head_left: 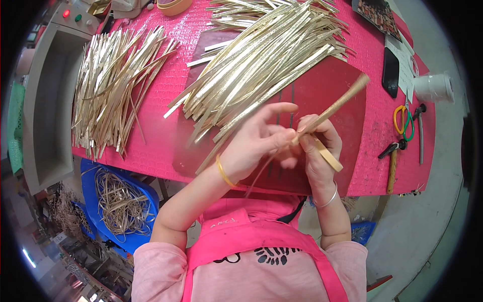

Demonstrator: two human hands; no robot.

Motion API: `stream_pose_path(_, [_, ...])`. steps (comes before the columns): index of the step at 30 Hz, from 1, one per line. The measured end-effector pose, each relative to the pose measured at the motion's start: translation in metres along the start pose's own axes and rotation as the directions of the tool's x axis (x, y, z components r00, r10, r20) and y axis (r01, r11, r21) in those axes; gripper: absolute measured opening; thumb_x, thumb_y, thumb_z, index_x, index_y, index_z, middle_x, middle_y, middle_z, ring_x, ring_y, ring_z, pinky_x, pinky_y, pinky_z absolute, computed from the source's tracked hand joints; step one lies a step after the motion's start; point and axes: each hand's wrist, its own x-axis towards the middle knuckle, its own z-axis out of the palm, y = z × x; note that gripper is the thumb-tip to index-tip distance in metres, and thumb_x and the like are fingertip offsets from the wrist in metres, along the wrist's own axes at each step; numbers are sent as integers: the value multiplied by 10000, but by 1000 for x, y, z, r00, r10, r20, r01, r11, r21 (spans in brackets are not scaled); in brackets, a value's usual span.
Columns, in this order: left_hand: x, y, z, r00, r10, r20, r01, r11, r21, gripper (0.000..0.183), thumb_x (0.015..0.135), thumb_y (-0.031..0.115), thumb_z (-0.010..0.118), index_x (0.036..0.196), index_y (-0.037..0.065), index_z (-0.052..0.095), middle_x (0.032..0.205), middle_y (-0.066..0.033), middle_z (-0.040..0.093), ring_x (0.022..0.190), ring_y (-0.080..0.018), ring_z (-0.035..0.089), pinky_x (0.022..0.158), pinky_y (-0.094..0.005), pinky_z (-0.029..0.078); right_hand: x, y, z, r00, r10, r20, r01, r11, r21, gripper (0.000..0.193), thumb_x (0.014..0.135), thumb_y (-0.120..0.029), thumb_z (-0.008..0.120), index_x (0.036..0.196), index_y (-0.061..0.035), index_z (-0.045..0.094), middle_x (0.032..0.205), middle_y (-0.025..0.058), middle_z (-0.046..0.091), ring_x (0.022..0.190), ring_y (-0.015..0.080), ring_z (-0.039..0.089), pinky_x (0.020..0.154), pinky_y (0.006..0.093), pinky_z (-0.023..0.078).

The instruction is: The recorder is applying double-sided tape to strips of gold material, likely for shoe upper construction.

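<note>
My left hand [259,138], with a yellow bangle at the wrist, pinches one end of a narrow gold-tan strip [342,98] between thumb and fingers, its index finger raised. The strip slants up to the right, blurred at its far end. My right hand [322,158] is closed round the strip beside the left fingertips. A pale cream band [329,156], perhaps a small roll of tape, sticks out of the right fingers. A thin blurred strand hangs below my left hand. Both hands are over a dark red mat [329,83], just below a large pile of shiny gold strips [266,65].
Another pile of gold strips [110,90] lies left on the pink table cover [153,116], beside a grey box-like fixture [50,100]. Scissors [404,122], a hammer [392,166], a phone [390,73] and a white spool [433,87] lie right. A blue bin [146,199] stands lower left.
</note>
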Motion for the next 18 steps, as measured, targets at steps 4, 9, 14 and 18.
stream_pose_path(4, [-4,-3,14,837,527,-146,-379,752,540,190,771,56,552,935,-37,532,796,-77,577,683,-104,559,601,-200,466,3,-8,6,997,-11,-76,-3,985,-173,128,744,-51,585,826,-14,493,734,41,515,684,114,523,620,219,419])
stream_pose_path(9, [-4,1,10,933,273,-234,-257,962,94,169,795,77,522,927,-29,516,764,-83,570,615,-116,560,553,-200,466,1,-9,-7,969,-225,104,238,721,-651,115,762,-70,543,838,-32,466,739,44,497,749,121,472,691,244,374])
stream_pose_path(14, [0,4,3,993,75,-90,-77,997,-19,168,800,100,518,928,-4,486,737,-93,556,557,-142,556,489,-207,461,-2,3,11,991,11,-131,-1,997,77,225,749,-40,569,910,-43,410,850,20,478,759,78,457,726,228,387])
stream_pose_path(18, [-4,4,5,807,590,-4,-393,543,742,171,790,99,536,905,-26,555,761,-98,559,599,-140,563,548,-221,482,8,2,9,997,-11,-76,4,996,-89,245,735,-26,578,883,-55,385,806,33,479,753,80,470,689,210,397])
